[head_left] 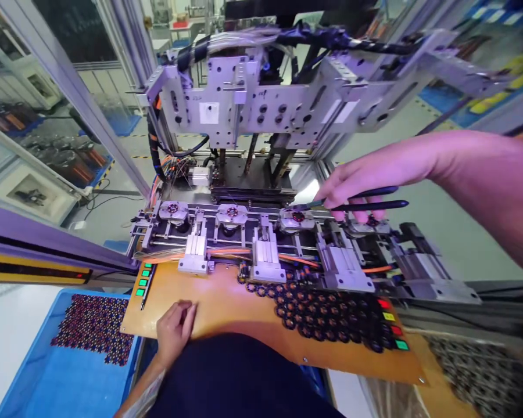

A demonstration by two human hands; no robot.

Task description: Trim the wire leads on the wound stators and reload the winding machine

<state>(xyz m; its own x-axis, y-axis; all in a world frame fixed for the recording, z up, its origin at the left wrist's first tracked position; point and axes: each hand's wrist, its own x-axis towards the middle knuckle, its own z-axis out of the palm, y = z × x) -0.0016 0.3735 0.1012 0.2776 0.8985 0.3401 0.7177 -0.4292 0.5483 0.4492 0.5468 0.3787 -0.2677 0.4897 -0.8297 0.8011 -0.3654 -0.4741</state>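
My right hand (361, 174) reaches over the machine, its fingers closed on a slim black two-legged tool (370, 205), whose exact kind I cannot make out. The tool's tip points left, near a small round wound part (298, 216) seated in the third metal fixture (290, 225) from the left. Similar round parts sit in the first fixture (173, 216) and second fixture (232, 222). The fourth fixture (361, 226) is partly behind my fingers. Down on the orange-brown board (226, 307), my left hand (174, 326) rests with curled fingers, nothing visible in it.
Many black-rimmed round parts (326, 313) lie on the board's right half. Lit buttons (142, 283) line its left end, coloured ones (389, 316) its right. A blue tray (56, 383) of small parts stands lower left. The machine head (283, 104) hangs above the fixtures.
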